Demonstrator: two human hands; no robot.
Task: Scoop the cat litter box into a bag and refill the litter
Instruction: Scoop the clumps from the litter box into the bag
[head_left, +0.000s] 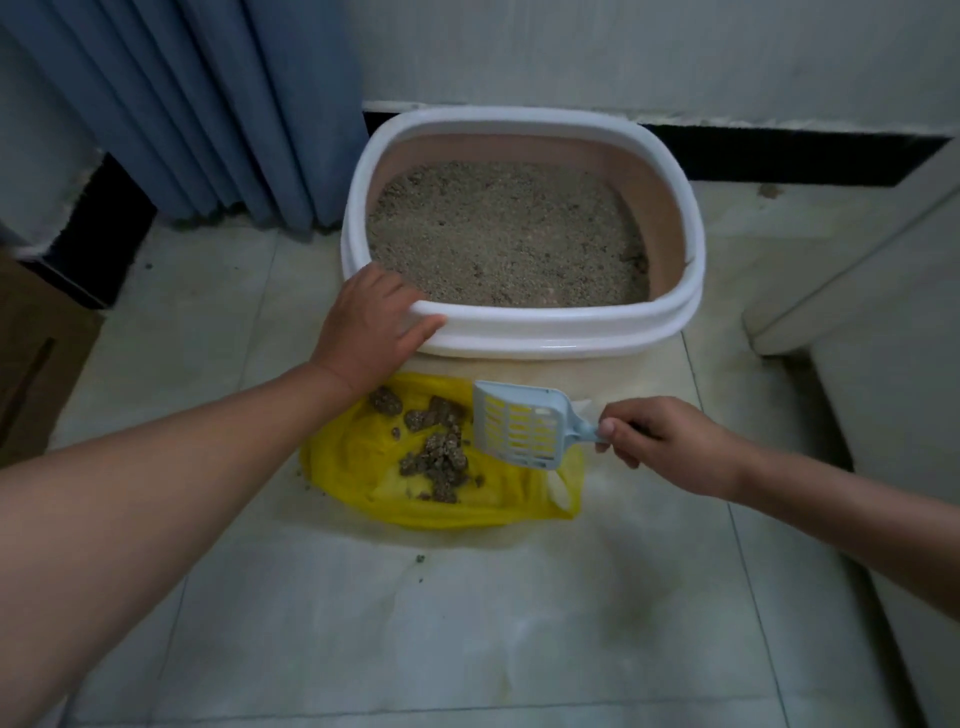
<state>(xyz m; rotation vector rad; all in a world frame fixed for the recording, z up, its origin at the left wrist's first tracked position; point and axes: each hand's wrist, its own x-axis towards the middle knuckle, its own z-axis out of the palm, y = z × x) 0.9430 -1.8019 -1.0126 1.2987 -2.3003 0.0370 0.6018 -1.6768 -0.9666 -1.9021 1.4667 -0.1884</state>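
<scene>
Pale tiled floor (467, 623), stained and speckled with stray grains. Just in front of the litter box (524, 332), flat on the tiles, a yellow plastic bag (467, 501) spread open, with dark clumps (441, 454) heaped inside. Over the bag's right half, a pale blue slotted scoop (524, 423), empty and tilted toward the clumps, thin handle pinched between thumb and curled fingers of the right hand (670, 441), in front and to the right of the box. At the box's near left corner, the left hand (371, 322) clasped over the white rim, fingers curled inward, thumb along the outer face. Inside the box, a fairly level bed of grey-beige litter (509, 239). Behind the box, a white wall (623, 47) with dark skirting. Behind and to the left, a blue pleated curtain (208, 104).
</scene>
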